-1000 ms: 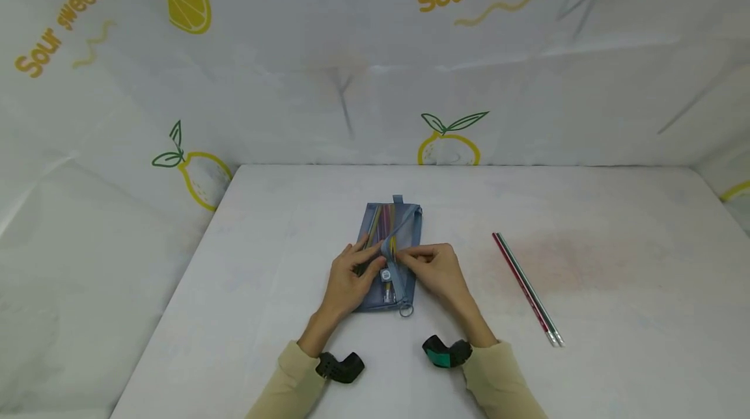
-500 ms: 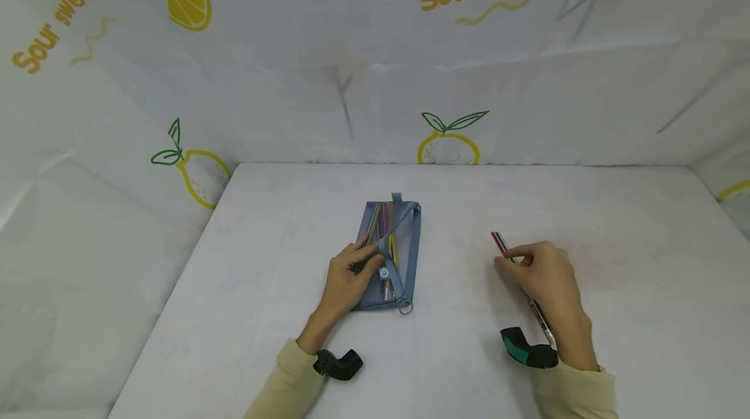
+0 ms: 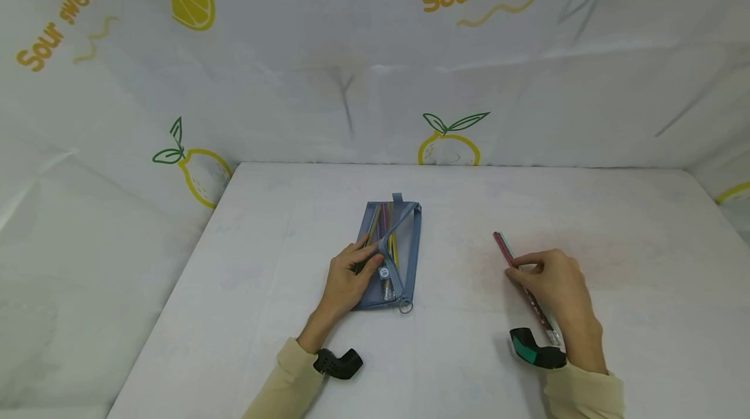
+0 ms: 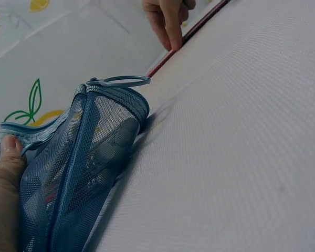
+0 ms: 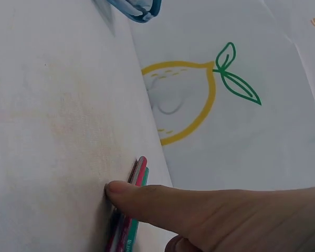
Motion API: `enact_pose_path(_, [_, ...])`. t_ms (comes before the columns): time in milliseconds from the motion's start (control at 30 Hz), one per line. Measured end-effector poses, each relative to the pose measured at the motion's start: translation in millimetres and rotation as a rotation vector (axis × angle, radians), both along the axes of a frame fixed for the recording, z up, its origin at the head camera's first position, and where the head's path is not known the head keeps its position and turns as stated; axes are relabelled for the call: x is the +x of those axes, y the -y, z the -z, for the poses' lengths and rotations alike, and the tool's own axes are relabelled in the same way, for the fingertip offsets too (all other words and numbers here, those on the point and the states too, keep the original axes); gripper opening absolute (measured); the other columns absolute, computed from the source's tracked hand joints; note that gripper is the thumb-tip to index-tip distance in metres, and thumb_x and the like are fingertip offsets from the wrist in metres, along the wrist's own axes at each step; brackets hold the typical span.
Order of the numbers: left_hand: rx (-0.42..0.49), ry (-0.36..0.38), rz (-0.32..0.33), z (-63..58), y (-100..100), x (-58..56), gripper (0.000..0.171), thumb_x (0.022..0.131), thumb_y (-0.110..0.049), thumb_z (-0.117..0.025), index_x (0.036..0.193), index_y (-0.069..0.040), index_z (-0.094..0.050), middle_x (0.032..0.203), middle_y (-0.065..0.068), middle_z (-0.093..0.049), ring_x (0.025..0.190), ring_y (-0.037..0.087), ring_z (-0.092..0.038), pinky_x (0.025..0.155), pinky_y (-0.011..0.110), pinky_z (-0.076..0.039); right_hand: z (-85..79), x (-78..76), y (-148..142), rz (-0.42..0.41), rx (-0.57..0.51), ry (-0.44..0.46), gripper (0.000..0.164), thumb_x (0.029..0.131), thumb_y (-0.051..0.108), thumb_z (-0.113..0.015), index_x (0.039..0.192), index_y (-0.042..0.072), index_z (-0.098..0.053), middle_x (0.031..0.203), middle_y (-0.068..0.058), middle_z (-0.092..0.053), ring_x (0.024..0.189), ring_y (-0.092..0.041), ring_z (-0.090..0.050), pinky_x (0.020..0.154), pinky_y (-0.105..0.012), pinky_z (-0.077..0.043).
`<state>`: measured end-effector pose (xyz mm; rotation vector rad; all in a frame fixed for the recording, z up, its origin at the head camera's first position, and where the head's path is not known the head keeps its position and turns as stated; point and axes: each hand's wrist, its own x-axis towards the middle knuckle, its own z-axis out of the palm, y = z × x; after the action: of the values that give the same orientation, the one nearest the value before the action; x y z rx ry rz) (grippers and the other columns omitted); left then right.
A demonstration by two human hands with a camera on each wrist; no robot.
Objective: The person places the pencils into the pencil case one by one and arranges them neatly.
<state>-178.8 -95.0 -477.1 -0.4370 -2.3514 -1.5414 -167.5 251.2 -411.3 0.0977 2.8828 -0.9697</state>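
Observation:
A blue mesh pencil case (image 3: 413, 256) lies in the middle of the table, its zip edge folded open and several coloured pencils inside. My left hand (image 3: 347, 279) holds its opening edge, and in the left wrist view the thumb (image 4: 11, 152) presses on the zip band. To the right, my right hand (image 3: 553, 285) pinches at a red pencil (image 3: 504, 248) with thumb and index finger. A green pencil (image 5: 130, 239) lies right beside the red one in the right wrist view. Whether the fingers also grip the green pencil cannot be seen.
Beneath everything is a white table (image 3: 281, 211), with a white lemon-printed sheet (image 3: 263, 100) behind it. A ring (image 3: 405, 306) hangs from the near end of the case. Each wrist carries a black camera mount (image 3: 340, 364).
My right hand has left the pencil case and moved right to the red and green pencils, where its thumb and index finger have come together. The left hand stays on the case.

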Motion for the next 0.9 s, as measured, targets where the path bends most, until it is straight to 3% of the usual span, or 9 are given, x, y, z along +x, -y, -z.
enact_pose_path(167, [-0.005,0.007,-0.004,-0.6,-1,0.4,0.031,0.096,-0.016,-0.07,0.125,-0.003,-0.072,0.144,0.027,-0.056,0.138,0.044,-0.053,0.113,0.064,-0.042,-1.5,-1.6,-5,0.016,0.029,0.047,0.033,0.088,0.027,-0.078,0.1,-0.005,-0.079,0.093,-0.023,-0.077,0.073,-0.019,-0.06,0.056,-0.03,-0.045])
enact_pose_path(400, [0.001,-0.007,0.007,0.0,0,0.3,0.031,0.096,-0.014,-0.071,0.124,-0.001,-0.071,0.144,0.029,-0.056,0.138,0.045,-0.053,0.113,0.065,-0.041,0.0,-4.1,-8,-0.004,0.008,0.07,0.032,0.089,0.025,-0.076,0.09,-0.007,-0.079,0.082,-0.016,-0.078,0.071,-0.016,-0.058,0.058,-0.028,-0.045])
enact_pose_path(600, [0.002,0.003,0.007,-0.4,-1,0.5,0.032,0.096,-0.014,-0.07,0.125,0.0,-0.071,0.145,0.029,-0.055,0.139,0.045,-0.052,0.113,0.063,-0.042,1.6,-4.7,-5,0.021,-0.071,0.09,0.034,0.091,0.028,-0.076,0.092,-0.006,-0.08,0.082,-0.011,-0.076,0.075,-0.016,-0.055,0.058,-0.027,-0.045])
enact_pose_path(800, [-0.002,-0.001,0.011,0.1,-1,0.4,0.032,0.096,-0.014,-0.07,0.125,0.0,-0.071,0.143,0.029,-0.057,0.139,0.045,-0.052,0.112,0.062,-0.043,0.9,-6.8,6,0.087,-0.248,0.194,0.046,0.09,0.041,-0.077,0.107,-0.002,-0.079,0.121,-0.02,-0.07,0.104,-0.026,-0.051,0.074,-0.029,-0.045])
enact_pose_path(900, [-0.006,-0.008,0.009,-0.2,-1,-0.2,0.031,0.096,-0.014,-0.07,0.125,-0.001,-0.071,0.138,0.028,-0.062,0.139,0.044,-0.053,0.112,0.061,-0.044,0.2,-8.5,14,0.094,-0.34,0.254,0.051,0.091,0.045,-0.075,0.115,-0.001,-0.077,0.138,-0.024,-0.06,0.126,-0.033,-0.049,0.092,-0.041,-0.05])
